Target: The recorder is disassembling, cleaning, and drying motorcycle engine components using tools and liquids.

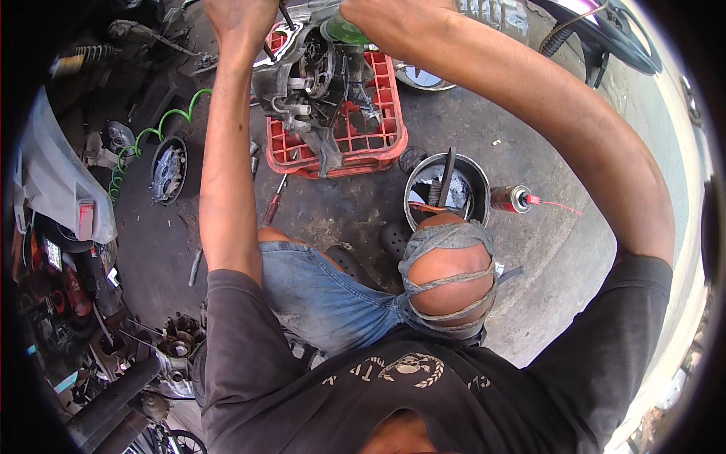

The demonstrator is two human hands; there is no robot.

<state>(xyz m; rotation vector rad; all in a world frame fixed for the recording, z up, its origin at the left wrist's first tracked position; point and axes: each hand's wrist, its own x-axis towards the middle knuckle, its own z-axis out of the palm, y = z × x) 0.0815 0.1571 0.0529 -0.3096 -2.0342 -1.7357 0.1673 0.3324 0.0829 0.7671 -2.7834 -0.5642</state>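
Left hand (242, 19): reached to the upper edge, cut off at the fingers; could not tell whether apart, together or clamped on anything. Showed just beside a thin dark rod (286, 15).

Right hand (386, 13): reached to the upper edge from the right, likewise cut off; could not tell the state of the fingers. Overlapped in view with a translucent green container (344, 32).

Metal engine case (283, 106): sat on the red plastic crate, below and between both hands, with a round opening facing up.

Red plastic crate (397, 144): stood on the floor (302, 200), with a gridded top.

Shallow round dish (446, 85): lay right of the crate, partly covered by the right forearm.

Round metal pan (484, 181): stood near the person's knee; contained a whitish patch and a dark flat bar (449, 174) leaning to the rim.

Red spray can (505, 198): lay just right of the pan, with a thin red tube at the nozzle.

Screwdriver (271, 211): lay on the floor, red-handled, below the crate.

Coiled green hose (137, 150): trailed at left, near a round dark-rimmed part (168, 172).
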